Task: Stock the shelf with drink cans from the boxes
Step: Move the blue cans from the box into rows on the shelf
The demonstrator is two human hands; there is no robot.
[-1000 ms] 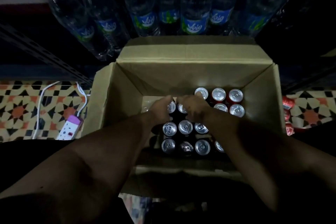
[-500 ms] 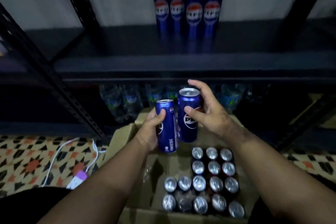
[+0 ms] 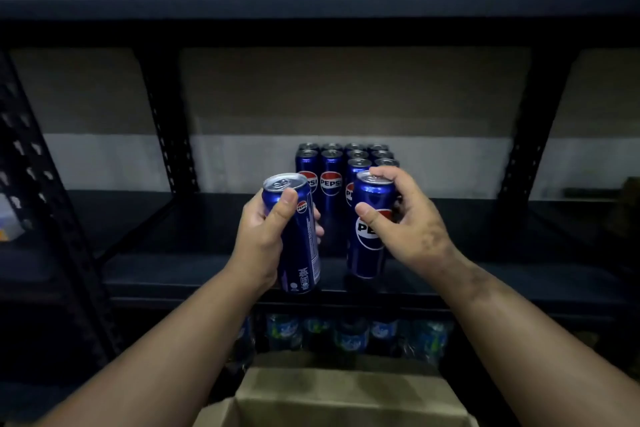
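Gripping one blue can [image 3: 298, 236] each, both hands [image 3: 259, 243] face the shelf [image 3: 207, 274].

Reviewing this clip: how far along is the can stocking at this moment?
Done: a block of Pepsi cans already stands at the back of the shelf. In hand: the left hand grips one can, tilted, and the right hand holds another upright at the shelf's front edge; neither is released. Left: placing both. The cardboard box below shows only its flap, so the remaining stock cannot be judged.
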